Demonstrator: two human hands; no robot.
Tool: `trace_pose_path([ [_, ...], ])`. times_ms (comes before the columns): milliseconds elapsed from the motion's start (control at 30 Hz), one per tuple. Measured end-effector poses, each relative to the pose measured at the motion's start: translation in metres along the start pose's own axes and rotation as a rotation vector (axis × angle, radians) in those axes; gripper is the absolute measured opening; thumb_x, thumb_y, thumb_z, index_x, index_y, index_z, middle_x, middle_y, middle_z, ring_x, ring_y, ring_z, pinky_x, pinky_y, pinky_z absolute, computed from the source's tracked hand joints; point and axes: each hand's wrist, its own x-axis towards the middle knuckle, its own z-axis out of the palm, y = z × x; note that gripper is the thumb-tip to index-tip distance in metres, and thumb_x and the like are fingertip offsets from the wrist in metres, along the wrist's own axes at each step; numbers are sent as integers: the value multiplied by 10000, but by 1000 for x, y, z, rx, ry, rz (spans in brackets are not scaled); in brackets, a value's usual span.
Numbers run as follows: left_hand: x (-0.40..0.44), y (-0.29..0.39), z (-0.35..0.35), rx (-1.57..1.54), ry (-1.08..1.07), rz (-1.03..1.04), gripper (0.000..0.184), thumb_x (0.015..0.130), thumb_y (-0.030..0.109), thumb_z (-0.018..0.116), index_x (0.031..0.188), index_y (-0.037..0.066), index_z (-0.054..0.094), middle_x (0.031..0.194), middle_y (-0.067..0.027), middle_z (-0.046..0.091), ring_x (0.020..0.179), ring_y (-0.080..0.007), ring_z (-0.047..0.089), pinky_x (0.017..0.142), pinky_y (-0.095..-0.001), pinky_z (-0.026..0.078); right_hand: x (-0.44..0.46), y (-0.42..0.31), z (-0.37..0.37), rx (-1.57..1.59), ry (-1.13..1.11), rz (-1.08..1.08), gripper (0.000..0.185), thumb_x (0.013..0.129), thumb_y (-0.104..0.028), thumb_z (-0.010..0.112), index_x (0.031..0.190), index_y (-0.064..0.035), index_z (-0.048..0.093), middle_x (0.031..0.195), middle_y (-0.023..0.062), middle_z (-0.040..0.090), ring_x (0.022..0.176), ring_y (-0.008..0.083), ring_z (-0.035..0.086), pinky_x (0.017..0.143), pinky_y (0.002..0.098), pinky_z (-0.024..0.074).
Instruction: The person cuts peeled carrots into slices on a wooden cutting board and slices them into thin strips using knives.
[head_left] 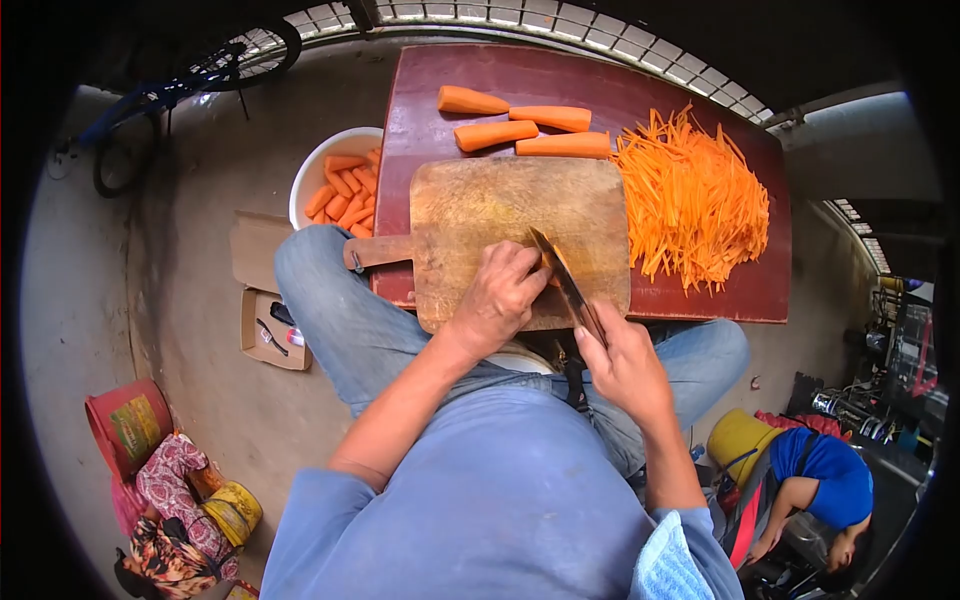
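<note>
My right hand (630, 358) is closed around the handle of a knife (568, 278), its dark blade slanting up and left over the wooden cutting board (480, 200). Right beside the blade, my left hand (500, 292) has its fingers curled and pressed down on a piece of carrot. Only slivers of orange show there, and the fingers and blade hide the rest. A large heap of carrot shreds (695, 205) lies against the board's right edge. Several peeled carrots (565, 145) rest on the dark red table just beyond the board.
The dark red table (710, 305) carries the board across my lap. To its left stands a white bucket (298, 195) of carrots. A cardboard box (262, 348) holding small items sits on the floor. Two other people are low left and low right, near buckets. A bicycle (165, 95) stands far left.
</note>
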Motion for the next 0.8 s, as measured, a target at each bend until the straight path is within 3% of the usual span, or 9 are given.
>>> trace_pose_path([
  [167, 0, 2, -1, 17, -1, 9, 376, 766, -21, 740, 1139, 6, 788, 1190, -127, 686, 1161, -342, 643, 1053, -494, 472, 22, 6, 5, -31, 20, -56, 247, 1066, -137, 697, 1271, -10, 645, 906, 319, 703, 905, 562, 713, 752, 575, 554],
  [300, -3, -1, 4, 33, 29, 14, 357, 781, -13, 729, 1133, -4, 785, 1174, -123, 707, 1152, -325, 655, 1083, -484, 445, -1, -6, -4, 11, -38, 58, 231, 1068, -124, 696, 1262, -10, 646, 931, 322, 709, 913, 573, 700, 753, 587, 548],
  [400, -1, 0, 2, 30, 23, 18, 345, 786, -10, 724, 1125, -14, 788, 1160, -124, 714, 1138, -315, 662, 1090, -478, 437, 12, 7, 12, 2, 47, -62, 235, 1067, -124, 696, 1267, -11, 648, 950, 323, 714, 927, 569, 702, 760, 585, 550],
  [533, 0, -2, 4, 35, 44, 29, 345, 779, -8, 721, 1118, -20, 787, 1145, -125, 717, 1127, -311, 663, 1087, -475, 435, 16, -2, 6, 15, 25, -50, 236, 1071, -138, 690, 1262, -7, 646, 963, 330, 714, 936, 571, 695, 757, 583, 546],
  [633, -3, -2, 5, 29, 49, 14, 348, 777, -4, 718, 1118, -17, 785, 1132, -123, 718, 1117, -309, 663, 1076, -472, 438, -1, -12, -4, 34, -27, 71, 233, 1070, -142, 686, 1253, -3, 645, 950, 332, 709, 920, 567, 695, 751, 579, 544],
  [800, -3, -3, 8, 19, 86, 10, 322, 785, -9, 713, 1099, -9, 789, 1078, -111, 713, 1068, -296, 671, 1062, -480, 433, 21, 2, 12, -18, 36, -57, 214, 1065, -127, 687, 1229, 1, 640, 921, 319, 705, 890, 551, 706, 745, 577, 541],
])
